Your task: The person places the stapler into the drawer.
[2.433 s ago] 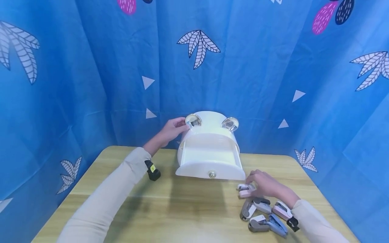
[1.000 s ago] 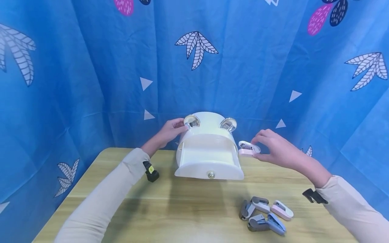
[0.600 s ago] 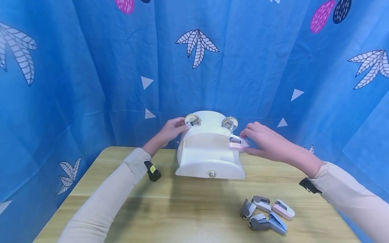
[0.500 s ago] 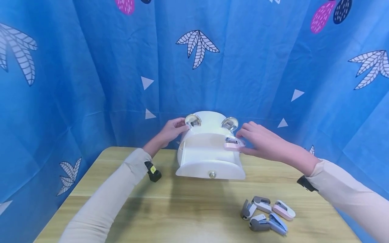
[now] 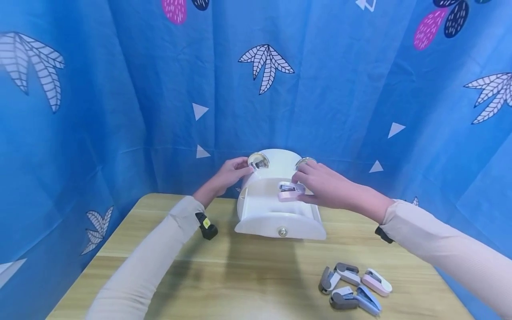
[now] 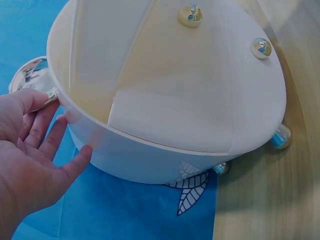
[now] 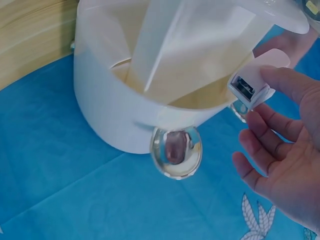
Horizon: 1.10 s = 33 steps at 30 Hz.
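A white storage box (image 5: pixel 276 164) with two shiny gold ears stands on the table, its drawer (image 5: pixel 260 227) pulled out at the front. Against its left side my left hand (image 5: pixel 230 174) holds the left ear (image 6: pixel 34 75) between thumb and fingers. My right hand (image 5: pixel 324 184) pinches a small pink-and-white stapler (image 5: pixel 289 192) by one end, with the thumb on one face in the right wrist view. That stapler hangs above the drawer, apart from its floor. In the head view, the right hand partly covers the right ear (image 7: pixel 176 152).
On the table's (image 5: pixel 192 284) right front lie several more mini staplers: grey-and-white ones (image 5: pixel 344 298), a blue one (image 5: pixel 368 300) and a pink-and-white one (image 5: pixel 377 282). A blue patterned curtain (image 5: pixel 256 120) closes off the back and both sides.
My right hand has picked the pink-and-white stapler up from beside the other staplers, raised it and brought it leftward over the drawer. My left hand stays at the box's left ear.
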Tool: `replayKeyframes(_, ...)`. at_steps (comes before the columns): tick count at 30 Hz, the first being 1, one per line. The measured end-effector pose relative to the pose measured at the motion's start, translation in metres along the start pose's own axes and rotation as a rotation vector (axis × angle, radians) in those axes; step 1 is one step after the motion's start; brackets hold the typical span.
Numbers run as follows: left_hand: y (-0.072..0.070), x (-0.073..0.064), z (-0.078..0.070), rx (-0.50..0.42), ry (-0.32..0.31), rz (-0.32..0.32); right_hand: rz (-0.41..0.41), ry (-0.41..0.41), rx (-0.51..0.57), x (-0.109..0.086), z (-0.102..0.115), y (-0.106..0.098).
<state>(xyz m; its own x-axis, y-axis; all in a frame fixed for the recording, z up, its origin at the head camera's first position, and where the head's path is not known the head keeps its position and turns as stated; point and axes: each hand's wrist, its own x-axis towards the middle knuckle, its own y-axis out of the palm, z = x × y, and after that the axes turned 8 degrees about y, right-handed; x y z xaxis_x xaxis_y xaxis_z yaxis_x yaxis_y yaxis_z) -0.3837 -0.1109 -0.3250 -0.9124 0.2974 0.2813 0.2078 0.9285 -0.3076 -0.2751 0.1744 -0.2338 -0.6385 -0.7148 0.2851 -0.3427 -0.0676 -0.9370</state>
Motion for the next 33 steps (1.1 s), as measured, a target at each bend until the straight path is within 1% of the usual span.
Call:
replayKeyframes(6, 0.000, 0.001, 0.000, 0.022, 0.006, -0.011, 0.010, -0.019, -0.030, 0.016, 0.006, 0.004)
replayKeyframes(9, 0.000, 0.001, 0.000, 0.009, 0.000, -0.005, 0.030, -0.025, -0.050, 0.024, 0.009, 0.008)
replayKeyframes(13, 0.001, 0.001, -0.001, -0.016, -0.012, 0.015, 0.064, -0.031, -0.107, 0.033, 0.011, 0.012)
replayKeyframes(16, -0.001, 0.002, -0.003, -0.020, -0.015, 0.017, 0.068, -0.052, -0.146, 0.040, 0.014, 0.013)
replayKeyframes(20, -0.004, 0.003, -0.004, -0.027, -0.020, 0.020, 0.072, -0.084, -0.159, 0.050, 0.017, 0.015)
replayKeyframes(26, -0.004, 0.001, -0.006, -0.028, -0.029, 0.028, 0.114, -0.094, -0.185, 0.059, 0.023, 0.020)
replayKeyframes(30, -0.004, -0.001, -0.006, -0.011, -0.037, 0.037, 0.116, -0.138, -0.222, 0.064, 0.026, 0.028)
replayKeyframes(33, -0.004, -0.001, -0.005, -0.001, -0.020, 0.045, 0.101, -0.179, -0.260, 0.067, 0.026, 0.030)
